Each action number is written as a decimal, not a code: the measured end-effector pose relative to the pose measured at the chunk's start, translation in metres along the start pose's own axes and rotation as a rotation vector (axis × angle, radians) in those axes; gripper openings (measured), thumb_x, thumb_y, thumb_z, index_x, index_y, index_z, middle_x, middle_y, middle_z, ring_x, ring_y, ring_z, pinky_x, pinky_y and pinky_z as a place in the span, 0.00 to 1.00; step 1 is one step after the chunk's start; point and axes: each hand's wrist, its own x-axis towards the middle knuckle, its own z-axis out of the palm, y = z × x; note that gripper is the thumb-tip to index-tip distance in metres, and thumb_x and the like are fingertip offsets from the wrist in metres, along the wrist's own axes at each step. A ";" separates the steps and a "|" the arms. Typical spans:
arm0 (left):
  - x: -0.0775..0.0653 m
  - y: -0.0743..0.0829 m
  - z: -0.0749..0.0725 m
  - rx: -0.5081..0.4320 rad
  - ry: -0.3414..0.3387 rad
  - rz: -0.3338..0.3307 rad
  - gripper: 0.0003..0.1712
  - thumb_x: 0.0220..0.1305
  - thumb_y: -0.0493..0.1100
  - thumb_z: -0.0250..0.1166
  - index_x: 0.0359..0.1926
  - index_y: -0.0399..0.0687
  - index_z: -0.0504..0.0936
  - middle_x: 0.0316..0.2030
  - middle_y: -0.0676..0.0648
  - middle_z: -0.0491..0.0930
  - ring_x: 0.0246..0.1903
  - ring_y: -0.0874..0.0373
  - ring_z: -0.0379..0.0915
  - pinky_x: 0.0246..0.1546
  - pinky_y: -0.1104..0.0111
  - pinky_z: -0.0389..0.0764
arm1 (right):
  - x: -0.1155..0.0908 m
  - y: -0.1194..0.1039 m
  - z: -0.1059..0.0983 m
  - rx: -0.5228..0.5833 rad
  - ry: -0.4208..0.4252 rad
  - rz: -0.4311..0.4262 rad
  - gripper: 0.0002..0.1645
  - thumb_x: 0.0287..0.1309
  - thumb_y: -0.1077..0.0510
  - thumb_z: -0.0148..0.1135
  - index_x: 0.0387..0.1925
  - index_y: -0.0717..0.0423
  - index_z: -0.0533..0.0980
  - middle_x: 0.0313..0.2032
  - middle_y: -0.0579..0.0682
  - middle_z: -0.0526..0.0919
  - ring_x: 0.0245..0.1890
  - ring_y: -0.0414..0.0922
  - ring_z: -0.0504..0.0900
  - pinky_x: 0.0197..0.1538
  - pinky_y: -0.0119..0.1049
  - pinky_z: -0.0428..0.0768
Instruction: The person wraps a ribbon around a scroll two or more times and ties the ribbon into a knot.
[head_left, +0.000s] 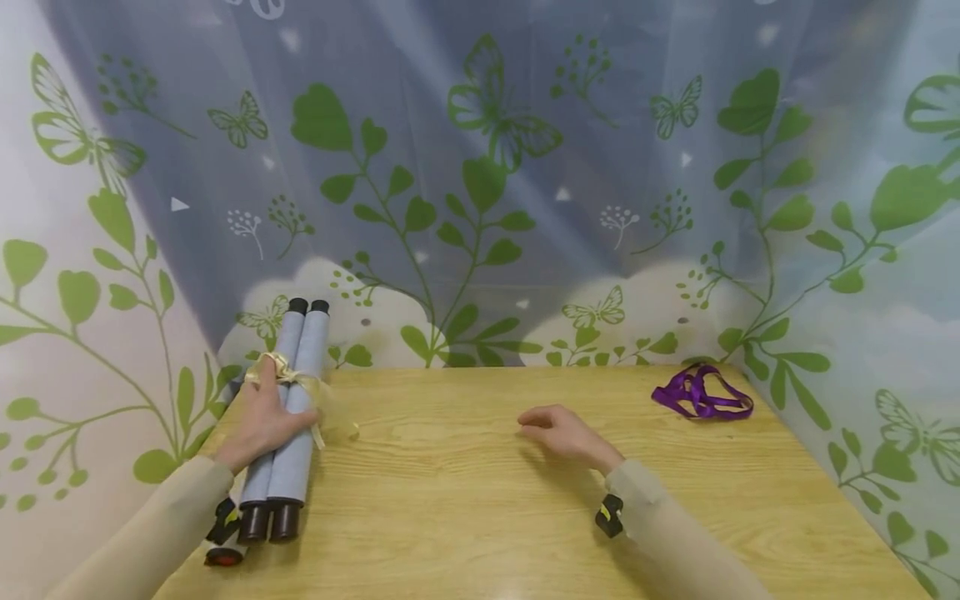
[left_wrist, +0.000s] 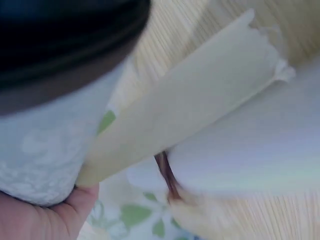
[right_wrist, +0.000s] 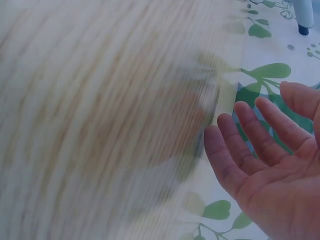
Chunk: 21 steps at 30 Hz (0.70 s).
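Over the left side of the table [head_left: 450, 500], the left hand [head_left: 262, 421] grasps two pale blue scrolls [head_left: 296, 462], a cream ribbon [head_left: 300, 377] around them; whether they touch the table is hard to tell. Above the table's middle, the right hand [head_left: 564, 435] is released, fingers loosely bent. A purple ribbon [head_left: 727, 412] lies at the table's far right corner.

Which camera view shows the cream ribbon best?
The head view: it shows the cream ribbon across two rolls, loops and loose ends included, though the left hand covers part. The left wrist view shows a close strip with a ragged end, not the loops; the right wrist view shows none.
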 end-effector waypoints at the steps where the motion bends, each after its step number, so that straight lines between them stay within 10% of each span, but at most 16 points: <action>1: -0.001 -0.004 -0.005 0.013 0.002 -0.001 0.71 0.51 0.54 0.72 0.75 0.39 0.26 0.62 0.11 0.42 0.47 0.24 0.64 0.34 0.42 0.78 | 0.000 0.001 -0.001 0.000 0.000 0.001 0.21 0.70 0.54 0.55 0.59 0.61 0.76 0.58 0.56 0.80 0.60 0.55 0.76 0.61 0.51 0.74; 21: -0.024 -0.081 -0.052 0.171 -0.043 0.016 0.59 0.53 0.60 0.72 0.66 0.35 0.42 0.44 0.16 0.58 0.33 0.31 0.68 0.19 0.56 0.75 | -0.001 0.004 -0.006 0.054 -0.041 0.013 0.22 0.71 0.54 0.54 0.60 0.61 0.75 0.57 0.59 0.78 0.50 0.52 0.80 0.47 0.44 0.80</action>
